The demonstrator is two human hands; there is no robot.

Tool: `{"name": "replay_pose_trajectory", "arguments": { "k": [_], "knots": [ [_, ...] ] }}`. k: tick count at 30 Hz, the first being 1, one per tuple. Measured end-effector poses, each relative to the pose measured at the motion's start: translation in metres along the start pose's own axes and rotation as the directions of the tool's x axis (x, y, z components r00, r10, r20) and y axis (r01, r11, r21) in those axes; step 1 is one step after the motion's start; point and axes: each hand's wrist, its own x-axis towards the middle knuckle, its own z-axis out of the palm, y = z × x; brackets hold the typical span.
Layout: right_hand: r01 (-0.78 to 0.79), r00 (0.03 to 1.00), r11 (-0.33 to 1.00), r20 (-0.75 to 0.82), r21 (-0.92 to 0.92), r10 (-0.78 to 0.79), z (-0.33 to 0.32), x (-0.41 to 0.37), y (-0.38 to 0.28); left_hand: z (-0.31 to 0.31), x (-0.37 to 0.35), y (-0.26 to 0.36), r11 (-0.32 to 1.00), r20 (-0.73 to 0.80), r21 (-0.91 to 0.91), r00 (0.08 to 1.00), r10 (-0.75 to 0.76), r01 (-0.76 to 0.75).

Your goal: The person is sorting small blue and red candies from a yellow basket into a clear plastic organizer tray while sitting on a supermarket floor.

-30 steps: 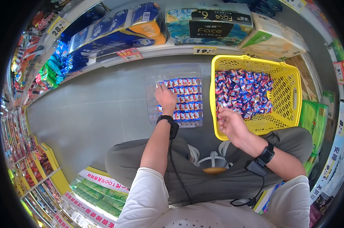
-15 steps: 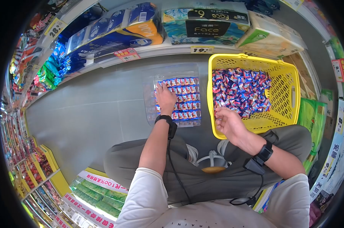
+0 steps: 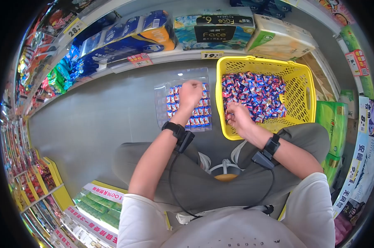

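Small candies in blue, red and white wrappers (image 3: 200,111) lie in neat rows inside a clear plastic box (image 3: 162,99) on the floor. Above the upper rows is my left hand (image 3: 190,94), its fingers curled, fingertips hidden beneath it. Beside the box stands a yellow plastic basket (image 3: 309,68) with a loose heap of the same wrapped candies (image 3: 257,93). My right hand (image 3: 240,116) is over the basket's near left corner, thumb and fingers drawn together close to the heap. What either hand may hold is too small or hidden to make out.
Packs of tissue (image 3: 213,31) line the low shelf behind the box and basket. Green packages (image 3: 331,120) stand to the right of the basket. Candy-filled shelves (image 3: 40,173) are at the left. My crossed legs (image 3: 154,165) are close in front.
My left hand has moved from the box's left side rightward and up over the top rows, its fingers now more curled. My right hand stays at the basket's left corner. The view has shifted slightly.
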Motion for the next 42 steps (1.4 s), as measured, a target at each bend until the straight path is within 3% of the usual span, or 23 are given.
{"name": "replay_pose_trajectory", "arguments": {
  "k": [1, 3, 5, 7, 8, 11, 12, 13, 14, 15, 17, 19, 21, 23, 25, 27, 28, 32, 35, 37, 39, 41, 42],
  "knots": [
    [0.000, 1.000, 1.000, 0.001, -0.005, 0.000, -0.002, 0.002, -0.002, -0.003, -0.014, 0.018, 1.000, -0.003, -0.004, 1.000, -0.002, 0.001],
    [-0.006, 0.998, 0.991, 0.053, -0.137, 0.013, -0.007, 0.009, -0.011, -0.011, -0.042, 0.056, 0.972, 0.162, -0.192, 0.981, -0.106, 0.137],
    [0.052, 0.998, 0.963, 0.057, -0.263, -0.038, -0.019, 0.031, -0.014, -0.013, -0.062, 0.062, 0.960, 0.192, -0.241, 0.976, -0.099, 0.144],
    [0.081, 0.996, 0.944, -0.013, -0.320, -0.090, -0.029, 0.046, -0.021, -0.017, -0.074, 0.063, 0.987, 0.272, -0.092, 0.950, 0.156, -0.136],
    [0.051, 0.996, 0.937, -0.048, -0.345, -0.072, -0.038, 0.058, -0.021, -0.015, -0.083, 0.067, 0.985, 0.257, -0.009, 0.951, 0.169, -0.172],
    [-0.041, 0.998, 0.799, -0.055, -0.599, 0.010, -0.073, 0.107, -0.016, -0.009, -0.097, 0.089, 0.968, 0.347, 0.006, 0.908, 0.233, -0.251],
    [-0.040, 0.998, 0.799, -0.061, -0.601, 0.004, -0.080, 0.119, -0.014, -0.008, -0.096, 0.090, 0.967, 0.349, -0.001, 0.906, 0.240, -0.256],
    [0.205, 0.971, 0.580, 0.088, -0.788, -0.222, -0.085, 0.125, -0.011, -0.006, -0.096, 0.090, 0.965, 0.346, -0.007, 0.905, 0.248, -0.262],
    [0.406, 0.878, 0.269, 0.291, -0.873, -0.379, -0.088, 0.133, -0.008, -0.006, -0.096, 0.089, 0.964, 0.339, -0.011, 0.906, 0.253, -0.264],
    [0.405, 0.879, 0.263, 0.293, -0.876, -0.376, -0.084, 0.131, -0.011, -0.006, -0.095, 0.087, 0.964, 0.330, -0.015, 0.908, 0.257, -0.267],
    [0.362, 0.868, -0.032, 0.349, -0.932, -0.352, -0.073, 0.129, -0.014, -0.010, -0.091, 0.084, 0.966, 0.320, -0.041, 0.912, 0.256, -0.256],
    [0.322, 0.880, -0.009, 0.303, -0.947, -0.365, -0.064, 0.134, -0.011, -0.013, -0.084, 0.082, 0.965, 0.312, -0.065, 0.913, 0.262, -0.255],
    [0.284, 0.891, 0.015, 0.258, -0.959, -0.374, -0.056, 0.136, -0.008, -0.015, -0.079, 0.082, 0.950, 0.313, -0.270, 0.918, 0.243, -0.159],
    [0.242, 0.896, -0.164, 0.285, -0.956, -0.341, -0.049, 0.135, -0.004, -0.019, -0.078, 0.084, 0.952, 0.325, -0.280, 0.921, 0.215, -0.123],
    [0.252, 0.908, -0.109, 0.274, -0.962, -0.317, -0.052, 0.139, -0.004, -0.027, -0.081, 0.092, 0.919, 0.359, -0.392, 0.927, 0.111, 0.042],
    [0.253, 0.931, 0.008, 0.241, -0.967, -0.274, -0.055, 0.141, -0.005, -0.032, -0.082, 0.095, 0.905, 0.384, -0.416, 0.919, 0.087, 0.089],
    [0.167, 0.938, -0.041, 0.171, -0.985, -0.300, -0.054, 0.141, -0.004, -0.033, -0.083, 0.097, 0.898, 0.390, -0.425, 0.918, 0.071, 0.110],
    [0.129, 0.957, -0.060, 0.140, -0.990, -0.253, -0.058, 0.133, -0.012, -0.029, -0.086, 0.097, 0.899, 0.418, -0.418, 0.906, 0.061, 0.132],
    [0.267, 0.925, -0.035, 0.266, -0.963, -0.273, -0.055, 0.111, -0.023, -0.028, -0.086, 0.096, 0.896, 0.454, -0.401, 0.891, 0.016, 0.189],
    [0.226, 0.934, 0.032, 0.208, -0.974, -0.289, -0.048, 0.097, -0.026, -0.028, -0.086, 0.095, 0.881, 0.480, -0.396, 0.876, -0.041, 0.258],
    [0.087, 0.994, 0.535, 0.034, -0.840, -0.107, -0.038, 0.075, -0.036, -0.026, -0.088, 0.094, 0.861, 0.510, -0.388, 0.855, -0.097, 0.329],
    [0.115, 0.992, 0.590, 0.067, -0.799, -0.103, -0.022, 0.040, -0.045, -0.024, -0.090, 0.090, 0.791, 0.536, -0.431, 0.829, -0.162, 0.433],
    [0.130, 0.991, 0.745, 0.101, -0.654, -0.085, -0.019, 0.030, -0.044, -0.020, -0.090, 0.084, 0.792, 0.536, -0.430, 0.829, -0.162, 0.433]
  ]
}}
